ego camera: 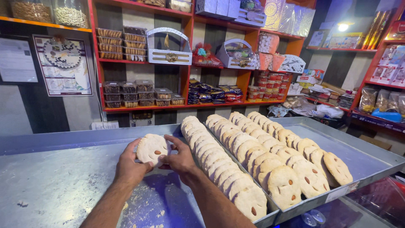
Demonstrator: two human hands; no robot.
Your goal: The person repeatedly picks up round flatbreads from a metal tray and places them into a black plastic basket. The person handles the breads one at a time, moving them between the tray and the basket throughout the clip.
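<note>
We hold one round cookie (152,148) between our two hands, over the far part of the left metal tray (63,181), just left of the long rows of cookies (219,164). Our left hand (130,165) sits below and left of it, the fingers curled up along its lower left edge. Our right hand (182,159) is at its right edge, thumb and forefinger reaching over the rim and the other fingers bent underneath. Both hands are partly closed and pinch the cookie by its edges; neither is a fist or spread flat.

The cookie is a near circle, so we cannot name a long axis for it. Its broad face tilts up and toward us, and we see a nut pressed into the middle and small dents around it. We cannot tell whether its lower edge touches the tray or hangs just above it.

The rows beside our right hand stand on edge, each cookie leaning on the next, and run from the near right corner away toward the shelves (143,55). A second tray (371,158) to the right holds more rows of the same kind. Crumbs (158,213) lie on the tray surface near our forearms.
</note>
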